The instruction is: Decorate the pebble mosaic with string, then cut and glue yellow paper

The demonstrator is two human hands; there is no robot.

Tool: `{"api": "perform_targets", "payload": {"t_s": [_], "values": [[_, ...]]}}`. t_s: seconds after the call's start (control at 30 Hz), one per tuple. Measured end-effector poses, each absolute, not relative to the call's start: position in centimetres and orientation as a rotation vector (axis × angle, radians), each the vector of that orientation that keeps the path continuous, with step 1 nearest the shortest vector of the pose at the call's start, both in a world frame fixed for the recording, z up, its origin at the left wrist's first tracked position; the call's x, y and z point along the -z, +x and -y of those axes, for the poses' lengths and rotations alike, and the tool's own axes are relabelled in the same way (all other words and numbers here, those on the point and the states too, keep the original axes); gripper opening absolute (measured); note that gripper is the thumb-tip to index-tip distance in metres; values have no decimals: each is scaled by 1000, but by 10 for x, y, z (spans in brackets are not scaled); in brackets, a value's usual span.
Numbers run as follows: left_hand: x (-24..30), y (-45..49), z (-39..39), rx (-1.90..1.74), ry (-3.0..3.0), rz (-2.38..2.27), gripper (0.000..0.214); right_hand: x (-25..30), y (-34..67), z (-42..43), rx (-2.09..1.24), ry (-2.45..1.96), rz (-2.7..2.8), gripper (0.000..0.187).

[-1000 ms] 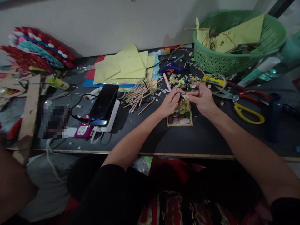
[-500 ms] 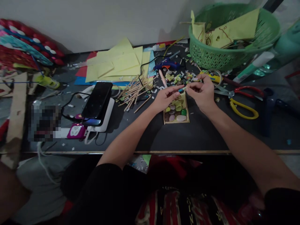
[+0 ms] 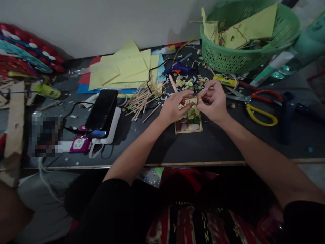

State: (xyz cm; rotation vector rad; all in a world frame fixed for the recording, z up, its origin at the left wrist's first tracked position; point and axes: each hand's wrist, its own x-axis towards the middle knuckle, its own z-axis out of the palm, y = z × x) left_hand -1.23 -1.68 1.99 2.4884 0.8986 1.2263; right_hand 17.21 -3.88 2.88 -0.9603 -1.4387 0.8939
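Observation:
A small wood-edged frame lies near the middle of the table. Rounded stones in brown, grey, pink and green fill its near part, and its far part shows yellow paper with a drawn line. My left hand hovers over the frame's left side, fingers stretched and thumb apart, with nothing visible in it. Over the right side, my right hand has thumb and fingertips pinched together; whatever is in the pinch is too small to make out. Both hands cover parts of the frame.
Thin wooden sticks, yellow paper sheets and a blue glue gun lie behind. At right are a green basket, red-handled scissors and a yellow handle. A phone rests at left; a pen lies behind the frame.
My left fingers have drawn back from my right fingertips and spread. The small blue bit seen between the hands is no longer visible. The view has shifted slightly.

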Motion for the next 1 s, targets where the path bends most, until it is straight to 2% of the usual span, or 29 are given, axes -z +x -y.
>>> {"api": "perform_targets", "payload": {"t_s": [0.13,0.4,0.7,1.0], "values": [[-19,-11,21,-1139,2546,-756,47,-27,170,38,-904,-989,1426,53],[-17,-7,22,-1365,2338,-867,27,-25,171,36,-906,-966,1404,55],[-12,7,29,-1253,1805,-782,43,-28,175,34,-938,-991,1415,58],[-14,8,31,-1248,1704,-782,42,-26,179,28,-1018,-993,1377,64]]}}
